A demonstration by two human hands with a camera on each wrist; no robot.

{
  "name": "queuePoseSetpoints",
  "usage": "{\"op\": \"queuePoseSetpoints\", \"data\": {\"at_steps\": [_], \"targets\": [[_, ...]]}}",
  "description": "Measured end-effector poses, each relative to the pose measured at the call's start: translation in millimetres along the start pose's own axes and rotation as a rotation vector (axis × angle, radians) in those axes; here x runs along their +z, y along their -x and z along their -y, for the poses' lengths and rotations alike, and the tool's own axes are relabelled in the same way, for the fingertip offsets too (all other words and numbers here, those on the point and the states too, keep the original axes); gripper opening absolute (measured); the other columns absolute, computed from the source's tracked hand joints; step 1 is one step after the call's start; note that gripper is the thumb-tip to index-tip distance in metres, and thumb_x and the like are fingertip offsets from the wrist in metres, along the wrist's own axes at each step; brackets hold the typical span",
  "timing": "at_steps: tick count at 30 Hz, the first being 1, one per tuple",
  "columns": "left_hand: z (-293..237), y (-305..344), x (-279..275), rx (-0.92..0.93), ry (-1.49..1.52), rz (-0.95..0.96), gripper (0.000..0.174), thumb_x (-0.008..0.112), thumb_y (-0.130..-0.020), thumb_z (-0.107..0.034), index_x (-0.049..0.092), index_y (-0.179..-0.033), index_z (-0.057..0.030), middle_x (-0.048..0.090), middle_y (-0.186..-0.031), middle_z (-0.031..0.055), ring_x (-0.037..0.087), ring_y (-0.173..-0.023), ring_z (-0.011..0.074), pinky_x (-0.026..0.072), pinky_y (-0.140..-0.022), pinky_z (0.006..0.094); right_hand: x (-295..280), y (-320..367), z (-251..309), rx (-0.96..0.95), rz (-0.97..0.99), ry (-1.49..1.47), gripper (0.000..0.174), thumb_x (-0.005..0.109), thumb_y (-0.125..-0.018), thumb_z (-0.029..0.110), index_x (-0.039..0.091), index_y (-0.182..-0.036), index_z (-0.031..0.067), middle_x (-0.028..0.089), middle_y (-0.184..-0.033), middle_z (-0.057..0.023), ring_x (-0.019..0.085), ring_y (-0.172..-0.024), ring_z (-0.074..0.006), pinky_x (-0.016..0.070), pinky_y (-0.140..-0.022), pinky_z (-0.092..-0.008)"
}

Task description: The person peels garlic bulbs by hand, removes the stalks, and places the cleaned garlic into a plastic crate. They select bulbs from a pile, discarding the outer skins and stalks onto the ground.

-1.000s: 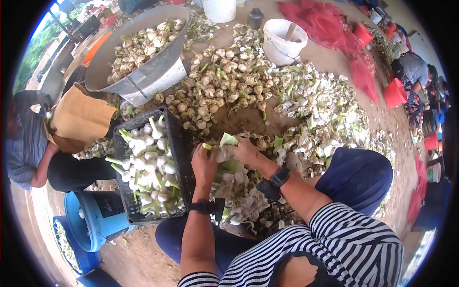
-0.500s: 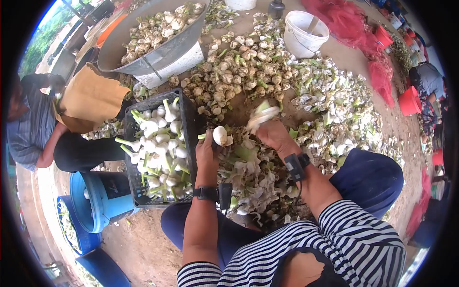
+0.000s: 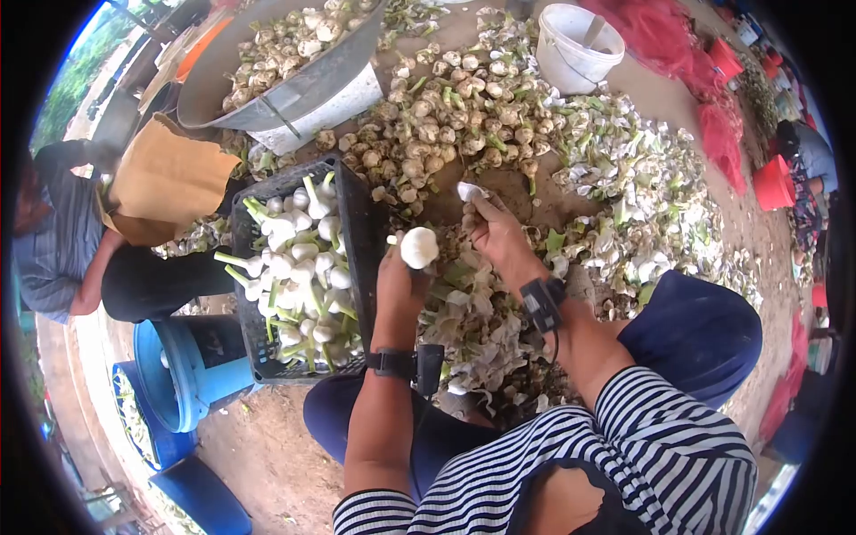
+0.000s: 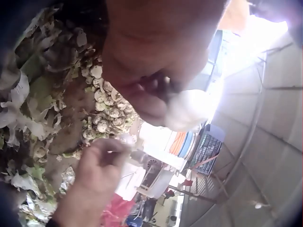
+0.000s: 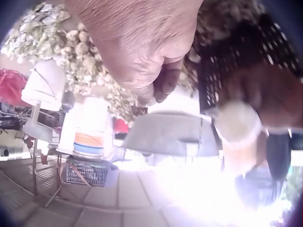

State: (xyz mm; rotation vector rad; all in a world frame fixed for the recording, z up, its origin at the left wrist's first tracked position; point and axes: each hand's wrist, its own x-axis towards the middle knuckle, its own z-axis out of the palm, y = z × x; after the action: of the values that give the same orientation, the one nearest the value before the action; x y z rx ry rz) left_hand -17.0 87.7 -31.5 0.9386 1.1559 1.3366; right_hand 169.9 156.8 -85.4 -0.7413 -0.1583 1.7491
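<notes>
My left hand (image 3: 399,283) grips a garlic bulb (image 3: 418,248) with a smooth white skin and a short cut stem. In the left wrist view the bulb (image 4: 188,111) shows at the curled fingers. A short way to the right, my right hand (image 3: 499,234) pinches a small white piece of garlic skin (image 3: 470,191) between thumb and fingers. Left of the left hand stands a black crate (image 3: 361,241) full of peeled white bulbs (image 3: 299,254) with green stems. Ahead of both hands lies a heap of unpeeled garlic (image 3: 455,111).
Loose garlic skins (image 3: 477,330) lie below the hands and to the right. A grey basin (image 3: 294,89) of bulbs rests on a white base. There are a white bucket (image 3: 571,71), a blue bucket (image 3: 183,392) and red netting (image 3: 660,45). Another person (image 3: 67,241) sits at the left.
The hands came apart, the right one moving away with a bunch of peeled-off skin, now down to a small piece. The bulb in the left hand has turned and shows clean white.
</notes>
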Motion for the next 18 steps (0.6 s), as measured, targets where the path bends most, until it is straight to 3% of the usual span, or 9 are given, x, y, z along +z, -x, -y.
{"op": "queuePoseSetpoints", "data": {"at_steps": [1, 2, 4, 5, 7, 10, 11, 14, 18], "targets": [[0.6, -3.7, -6.9, -0.005, 0.168, 0.052, 0.023, 0.048, -0.099, -0.027, 0.06, -0.103, -0.0069, 0.062, -0.086, 0.0033, 0.06, -0.073, 0.0128, 0.0471, -0.056, 0.0224, -13.4, -7.0, 5.0, -0.035, 0.021, 0.325, 0.026, 0.062, -0.089, 0.011, 0.06, -0.114, 0.005, 0.065, -0.101, -0.0073, 0.061, -0.091, -0.0211, 0.0499, -0.078, -0.0341], [-5.7, -11.9, -12.2, -0.269, 0.757, 0.065, 0.023, 0.044, -0.1, -0.026, 0.058, -0.101, -0.0092, 0.06, -0.08, 0.0035, 0.059, -0.07, 0.013, 0.0451, -0.051, 0.0219, -30.4, -12.1, 13.3, -0.07, 0.034, 0.655, 0.03, 0.059, -0.089, 0.008, 0.059, -0.118, 0.004, 0.065, -0.102, -0.0094, 0.061, -0.093, -0.0218, 0.0503, -0.079, -0.0337], [-24.6, -4.7, -25.5, -0.17, 1.222, 0.059, 0.038, 0.033, -0.103, -0.038, 0.056, -0.101, -0.0083, 0.057, -0.078, 0.0038, 0.056, -0.063, 0.0123, 0.0418, -0.046, 0.0202, -98.4, -36.8, 29.4, -0.286, 0.002, 1.397, 0.038, 0.054, -0.089, 0.01, 0.055, -0.126, 0.0019, 0.063, -0.109, -0.015, 0.06, -0.098, -0.0269, 0.0493, -0.083, -0.0373], [-16.7, -5.0, -29.9, -0.157, 1.166, -0.096, 0.042, 0.034, -0.102, -0.044, 0.056, -0.101, -0.0082, 0.057, -0.078, 0.0033, 0.055, -0.065, 0.0125, 0.0422, -0.046, 0.0206, -142.4, -53.9, 35.6, -0.468, -0.037, 1.805, 0.043, 0.054, -0.089, 0.015, 0.052, -0.129, 0.0007, 0.062, -0.113, -0.0187, 0.06, -0.101, -0.0314, 0.0479, -0.086, -0.0414], [1.5, -4.5, -28.1, -0.27, 0.943, -0.365, 0.056, 0.029, -0.1, -0.056, 0.057, -0.103, -0.0071, 0.06, -0.085, 0.0046, 0.056, -0.07, 0.0144, 0.0443, -0.05, 0.0224, -158.3, -60.5, 59.6, -0.353, -0.255, 1.572, 0.045, 0.052, -0.088, 0.019, 0.051, -0.128, -0.0011, 0.061, -0.115, -0.0223, 0.058, -0.104, -0.0365, 0.0448, -0.089, -0.0453], [-9.2, -1.4, 7.9, -0.487, 0.69, -0.132, 0.061, 0.028, -0.099, -0.058, 0.056, -0.108, -0.0035, 0.063, -0.092, 0.0084, 0.06, -0.075, 0.0157, 0.0468, -0.061, 0.0253, -162.0, -90.0, 75.3, -0.385, -0.479, 1.498, 0.041, 0.052, -0.087, 0.021, 0.054, -0.119, -0.0052, 0.062, -0.11, -0.0268, 0.057, -0.102, -0.043, 0.0438, -0.09, -0.0494], [-6.7, 0.4, 11.6, -0.478, 0.651, 0.021, 0.056, 0.033, -0.101, -0.052, 0.056, -0.111, -0.0022, 0.065, -0.097, 0.0083, 0.061, -0.082, 0.0152, 0.0468, -0.071, 0.0271, -161.3, -102.3, 77.2, -0.429, -0.538, 1.52, 0.04, 0.052, -0.087, 0.021, 0.056, -0.115, -0.0068, 0.062, -0.107, -0.0282, 0.057, -0.101, -0.045, 0.0441, -0.09, -0.0504], [-11.0, 9.1, 32.2, -0.522, 0.24, 0.065, 0.049, 0.036, -0.102, -0.049, 0.057, -0.112, -0.0055, 0.066, -0.098, 0.0069, 0.061, -0.082, 0.0141, 0.0464, -0.062, 0.0245, -165.2, -134.1, 82.2, -0.319, -0.647, 1.694, 0.038, 0.053, -0.086, 0.023, 0.061, -0.104, -0.0089, 0.065, -0.096, -0.0279, 0.06, -0.095, -0.044, 0.0446, -0.089, -0.051], [-6.8, 7.2, 30.1, -0.518, 0.133, 0.126, 0.034, 0.048, -0.101, -0.034, 0.057, -0.115, -0.0046, 0.066, -0.1, 0.0062, 0.062, -0.087, 0.0133, 0.0494, -0.075, 0.0271, -172.5, -135.9, 76.0, -0.316, -0.605, 1.863, 0.034, 0.058, -0.082, 0.025, 0.066, -0.095, -0.0053, 0.065, -0.093, -0.028, 0.061, -0.094, -0.0424, 0.0452, -0.089, -0.049]]}}
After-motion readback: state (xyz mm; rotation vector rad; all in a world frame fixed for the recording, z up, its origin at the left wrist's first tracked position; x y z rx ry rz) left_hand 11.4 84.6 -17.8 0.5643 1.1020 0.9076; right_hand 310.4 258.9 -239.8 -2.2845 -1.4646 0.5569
